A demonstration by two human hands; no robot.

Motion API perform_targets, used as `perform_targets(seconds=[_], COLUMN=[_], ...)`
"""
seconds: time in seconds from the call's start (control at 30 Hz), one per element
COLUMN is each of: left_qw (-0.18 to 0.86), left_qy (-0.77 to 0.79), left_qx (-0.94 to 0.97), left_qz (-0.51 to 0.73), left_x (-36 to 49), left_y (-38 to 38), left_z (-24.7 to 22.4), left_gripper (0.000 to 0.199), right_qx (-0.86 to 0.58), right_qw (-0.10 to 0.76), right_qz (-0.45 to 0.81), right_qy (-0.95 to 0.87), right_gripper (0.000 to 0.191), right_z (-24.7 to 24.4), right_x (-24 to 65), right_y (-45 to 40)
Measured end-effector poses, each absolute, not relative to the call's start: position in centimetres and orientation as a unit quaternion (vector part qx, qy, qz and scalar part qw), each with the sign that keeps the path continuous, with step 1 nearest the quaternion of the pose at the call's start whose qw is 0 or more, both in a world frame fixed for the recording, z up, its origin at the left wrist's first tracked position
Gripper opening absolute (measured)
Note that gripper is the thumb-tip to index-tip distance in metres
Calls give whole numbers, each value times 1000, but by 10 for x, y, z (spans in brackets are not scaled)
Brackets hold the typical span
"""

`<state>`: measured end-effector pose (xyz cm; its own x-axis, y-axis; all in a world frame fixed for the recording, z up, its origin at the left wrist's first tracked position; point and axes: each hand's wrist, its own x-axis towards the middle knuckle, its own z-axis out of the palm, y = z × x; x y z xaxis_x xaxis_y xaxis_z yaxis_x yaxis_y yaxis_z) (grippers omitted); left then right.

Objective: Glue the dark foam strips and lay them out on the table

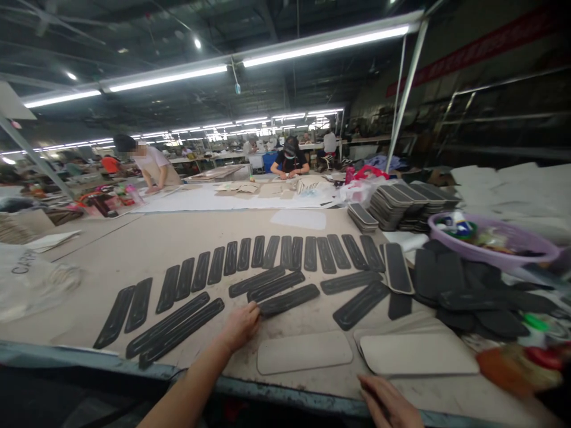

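My left hand [243, 326] is closed with its fingertips on the left end of a dark oblong panel [292, 299], which lies nearly flat on the table. Just in front of that panel lies a single beige oblong panel [305, 352]. My right hand [389, 403] is at the table's front edge, fingers stretched out and holding nothing I can see. Close above it is a stack of beige panels [417, 355]. More dark panels [181, 327], with shiny streaks on their faces, lie in a curved row and in loose pairs across the table.
At the right stand piles of dark panels [392, 202], a purple basin [495, 254] with bottles and loose dark pieces [439, 273]. A white bag [33, 279] lies at the left. Two people [154, 163] work across the table [107, 249].
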<state>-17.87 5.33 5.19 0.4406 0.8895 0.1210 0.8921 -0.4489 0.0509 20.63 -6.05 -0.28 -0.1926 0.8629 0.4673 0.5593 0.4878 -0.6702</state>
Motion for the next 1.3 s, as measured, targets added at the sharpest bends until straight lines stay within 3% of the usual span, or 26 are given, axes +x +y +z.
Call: perform_targets(seconds=[0.3, 0.57, 0.77, 0.93, 1.1, 1.3], left_qw=[11, -125, -220, -334, -471, -483], left_qy=[-484, -507, -512, -559, -617, -671], left_qx=[-852, -795, -772, -698, -581, -523], left_qz=[-198, -308, -305, -297, -247, -207], left_x=[-168, -166, -167, -172, -176, -176], left_y=[15, -8, -25, -29, -16, 7], left_z=[99, 113, 119, 105, 55, 20], left_gripper=[17, 15, 18, 24, 36, 32], right_qx=[-581, -581, -552, -600, -640, -709], right_qw=[455, 491, 516, 474, 396, 227], right_qz=[347, 384, 451, 431, 412, 318], right_qy=[-578, -523, -475, -479, -513, -588], right_gripper=[46, 48, 51, 39, 32, 12], right_z=[15, 16, 26, 37, 28, 29], right_x=[185, 168, 166, 164, 169, 168], right_y=[-26, -24, -21, -25, -22, -6])
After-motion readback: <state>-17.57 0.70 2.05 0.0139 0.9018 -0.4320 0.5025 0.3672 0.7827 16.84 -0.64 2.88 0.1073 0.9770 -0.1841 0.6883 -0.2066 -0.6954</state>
